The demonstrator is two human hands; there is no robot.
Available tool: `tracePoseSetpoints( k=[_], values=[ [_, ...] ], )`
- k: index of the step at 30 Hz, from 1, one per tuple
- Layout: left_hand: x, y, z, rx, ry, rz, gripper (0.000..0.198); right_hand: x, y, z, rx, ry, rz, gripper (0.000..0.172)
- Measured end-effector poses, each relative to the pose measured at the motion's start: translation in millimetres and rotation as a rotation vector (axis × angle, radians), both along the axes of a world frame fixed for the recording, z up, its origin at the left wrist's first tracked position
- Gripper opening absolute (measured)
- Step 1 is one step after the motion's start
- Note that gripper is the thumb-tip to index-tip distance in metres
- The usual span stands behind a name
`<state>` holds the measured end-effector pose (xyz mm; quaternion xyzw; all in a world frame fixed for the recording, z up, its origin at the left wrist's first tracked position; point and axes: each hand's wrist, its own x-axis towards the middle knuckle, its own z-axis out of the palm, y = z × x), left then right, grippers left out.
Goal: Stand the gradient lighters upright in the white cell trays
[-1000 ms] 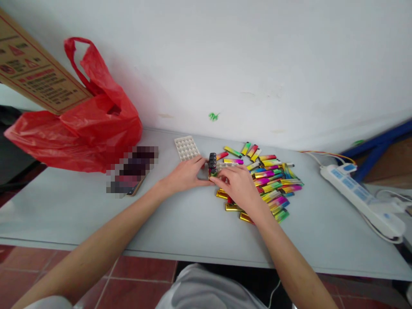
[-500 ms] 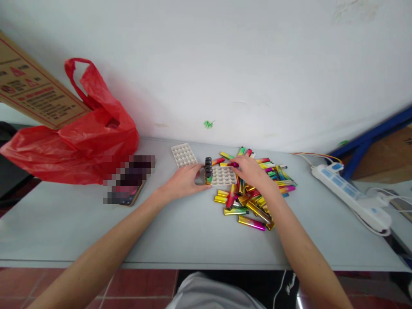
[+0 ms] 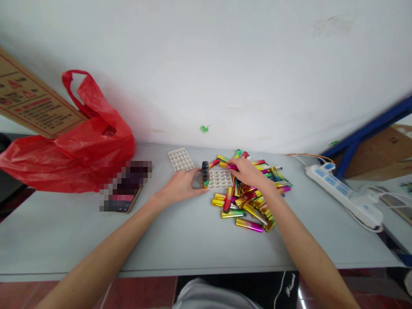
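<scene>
My left hand (image 3: pixel 178 188) curves round a row of several upright, shiny tubes with black tips (image 3: pixel 205 171), thumb at the near end and fingers at the far end. The row stands at the left side of a pale tray with rows of round hollows (image 3: pixel 220 178). My right hand (image 3: pixel 246 171) pinches a yellow-and-magenta shiny tube (image 3: pixel 227 166) over the tray's far edge. Under and around my right forearm lies a loose pile of similar metallic tubes (image 3: pixel 254 210) in gold, red, green and magenta. Their exact kind is unclear.
A second pale tray (image 3: pixel 180 159) lies behind my left hand. To the left are a phone (image 3: pixel 127 189), partly blurred, a red plastic bag (image 3: pixel 96 150) and a cardboard box (image 3: pixel 35 96). A white power strip (image 3: pixel 343 195) with cables lies at the right, near a blue metal frame (image 3: pixel 350 154).
The whole view has shifted slightly. My right hand has moved a little left with the yellow-and-magenta tube, which now shows more clearly. My left hand stays at the upright row.
</scene>
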<state>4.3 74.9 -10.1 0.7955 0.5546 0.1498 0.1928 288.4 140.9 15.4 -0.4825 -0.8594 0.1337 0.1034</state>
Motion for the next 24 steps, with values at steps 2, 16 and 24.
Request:
tracePoseSetpoints(
  k=[2, 16, 24],
  values=[
    [0, 0, -0.3, 0.005, -0.002, 0.0, 0.065, 2, -4, -1.1, 0.035, 0.098, -0.016, 0.028],
    [-3, 4, -6.4, -0.004, 0.017, 0.031, 0.069, -12, -45, -17.0, -0.401, 1.146, -0.278, 0.061],
    [-4, 4, -7.5, -0.004, 0.003, 0.019, 0.064, -31, -66, 1.5, -0.861, 1.321, -0.185, 0.064]
  ],
)
